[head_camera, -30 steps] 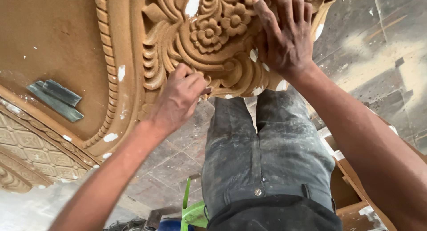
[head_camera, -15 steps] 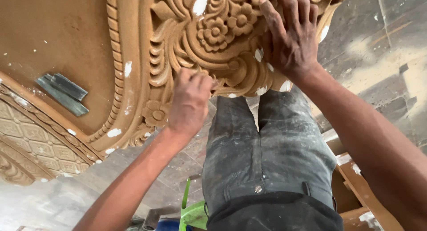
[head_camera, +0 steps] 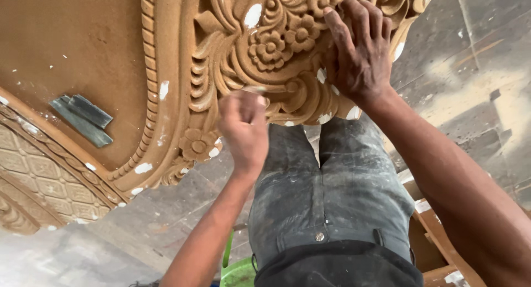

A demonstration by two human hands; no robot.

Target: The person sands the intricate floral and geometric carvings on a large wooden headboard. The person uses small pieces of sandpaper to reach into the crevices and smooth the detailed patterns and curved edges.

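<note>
Dusty grey plank floor (head_camera: 475, 71)

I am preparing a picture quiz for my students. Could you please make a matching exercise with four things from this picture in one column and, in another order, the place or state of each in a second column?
Column one:
1. brown carved wooden panel with flower ornaments
2. left hand
3. right hand
4. two flat grey-green pieces

Column two:
A. lying on the smooth brown board at the left
B. spread flat on the carving, at the upper right
C. closed in a fist at the lower edge of the carving
D. dotted with white filler patches

Pairs: 1-D, 2-C, 3-B, 4-A
</note>
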